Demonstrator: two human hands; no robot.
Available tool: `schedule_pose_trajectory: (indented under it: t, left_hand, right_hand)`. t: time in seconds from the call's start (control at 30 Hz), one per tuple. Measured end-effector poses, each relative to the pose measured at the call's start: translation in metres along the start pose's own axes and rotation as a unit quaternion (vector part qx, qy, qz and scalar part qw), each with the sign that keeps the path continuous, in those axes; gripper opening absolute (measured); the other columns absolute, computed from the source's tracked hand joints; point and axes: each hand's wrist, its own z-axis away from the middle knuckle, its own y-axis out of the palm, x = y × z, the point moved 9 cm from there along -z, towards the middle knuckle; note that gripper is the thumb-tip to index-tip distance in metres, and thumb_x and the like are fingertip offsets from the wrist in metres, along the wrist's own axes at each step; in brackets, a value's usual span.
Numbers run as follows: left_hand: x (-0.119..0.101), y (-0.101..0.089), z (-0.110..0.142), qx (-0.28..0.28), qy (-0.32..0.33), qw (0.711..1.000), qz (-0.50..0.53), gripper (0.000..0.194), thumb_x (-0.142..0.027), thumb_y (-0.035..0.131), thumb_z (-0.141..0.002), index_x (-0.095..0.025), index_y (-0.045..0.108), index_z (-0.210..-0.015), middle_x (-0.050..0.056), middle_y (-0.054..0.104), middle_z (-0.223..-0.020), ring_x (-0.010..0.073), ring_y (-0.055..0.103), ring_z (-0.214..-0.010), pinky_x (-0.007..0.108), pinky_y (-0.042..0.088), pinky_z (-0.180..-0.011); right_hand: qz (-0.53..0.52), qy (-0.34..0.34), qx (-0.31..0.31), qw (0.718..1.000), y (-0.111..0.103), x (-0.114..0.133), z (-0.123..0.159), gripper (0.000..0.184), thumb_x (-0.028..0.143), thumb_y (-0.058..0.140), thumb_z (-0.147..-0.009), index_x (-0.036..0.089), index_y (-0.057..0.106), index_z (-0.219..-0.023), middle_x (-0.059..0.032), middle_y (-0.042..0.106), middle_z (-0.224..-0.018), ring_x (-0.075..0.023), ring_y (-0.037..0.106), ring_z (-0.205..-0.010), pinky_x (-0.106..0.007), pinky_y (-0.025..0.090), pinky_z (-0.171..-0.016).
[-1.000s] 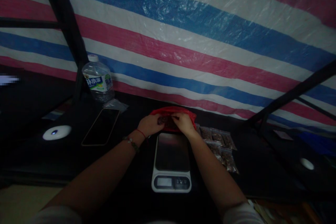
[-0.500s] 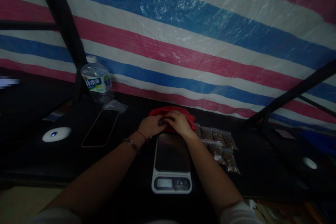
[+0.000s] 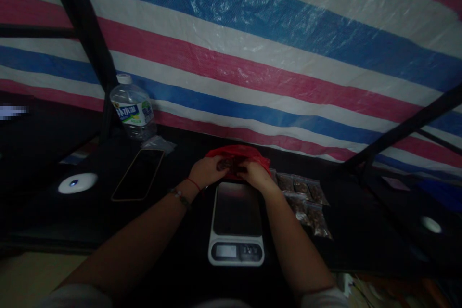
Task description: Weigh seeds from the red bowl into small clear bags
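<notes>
Both of my hands are at a red plastic bag (image 3: 238, 154) just behind a small kitchen scale (image 3: 236, 224) on the dark table. My left hand (image 3: 205, 172), with a red string and a bead bracelet at the wrist, pinches something small and dark at the bag's mouth. My right hand (image 3: 255, 173) is curled closed over the same spot, fingers bent against the bag. The dim light hides what lies between the fingers. The scale's pan is bare.
Several small clear packets of brown bits (image 3: 305, 199) lie right of the scale. A phone (image 3: 137, 180), a water bottle (image 3: 133, 108) and a round white device (image 3: 77, 183) sit to the left. A striped tarp (image 3: 252, 57) and black poles stand behind.
My right hand has drawn back from over the left hand's fingers to the right side of the bag's mouth. The left hand has stayed about where it was.
</notes>
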Motion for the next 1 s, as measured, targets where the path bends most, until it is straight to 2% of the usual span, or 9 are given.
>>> schedule_pose_trajectory:
  t: [0.2,0.33,0.53,0.73,1.0]
  left_hand:
    - [-0.001,0.002,0.000,0.015,-0.005,1.000,-0.010,0.040,-0.053,0.048,-0.083,-0.023,0.064,-0.105,0.007,0.070,-0.095,0.0219,0.065,-0.086,0.027,0.047,-0.071]
    - [0.000,0.002,-0.001,0.007,0.004,1.000,-0.022,0.039,-0.054,0.049,-0.081,-0.024,0.064,-0.102,0.006,0.070,-0.091,0.0213,0.065,-0.081,0.027,0.046,-0.066]
    - [0.002,0.005,-0.002,-0.002,0.009,1.000,-0.024,0.040,-0.055,0.050,-0.080,-0.024,0.063,-0.103,0.006,0.069,-0.090,0.0217,0.065,-0.081,0.027,0.045,-0.066]
    - [0.003,0.007,-0.004,-0.011,0.021,0.999,-0.022,0.040,-0.054,0.049,-0.080,-0.024,0.064,-0.102,0.006,0.069,-0.088,0.0212,0.065,-0.078,0.027,0.044,-0.063]
    - [0.001,0.004,-0.002,-0.007,0.017,0.999,-0.028,0.040,-0.054,0.049,-0.081,-0.024,0.064,-0.102,0.006,0.069,-0.089,0.0210,0.065,-0.080,0.027,0.044,-0.064]
  right_hand:
    - [-0.021,0.023,0.018,0.999,0.011,-0.011,-0.003,0.026,0.013,0.061,-0.076,0.019,0.069,-0.100,-0.0065,0.070,-0.103,-0.0186,0.063,-0.093,-0.024,0.044,-0.080]
    - [-0.024,0.030,-0.006,0.999,0.009,-0.020,-0.004,0.031,0.007,0.053,-0.078,0.019,0.068,-0.102,-0.0060,0.069,-0.105,-0.0173,0.063,-0.096,-0.024,0.043,-0.083]
    - [-0.029,-0.002,-0.004,1.000,0.010,-0.014,-0.003,0.024,0.011,0.058,-0.077,0.019,0.068,-0.098,-0.0047,0.070,-0.101,-0.0173,0.063,-0.093,-0.024,0.043,-0.082]
    - [-0.036,0.036,0.007,0.999,0.013,-0.020,-0.002,0.025,0.015,0.064,-0.075,0.019,0.067,-0.099,-0.0043,0.070,-0.098,-0.0169,0.064,-0.086,-0.024,0.044,-0.074]
    - [-0.033,0.046,-0.016,0.998,0.017,-0.031,-0.005,0.025,0.009,0.059,-0.075,0.019,0.067,-0.096,-0.0046,0.070,-0.098,-0.0184,0.064,-0.090,-0.025,0.044,-0.079]
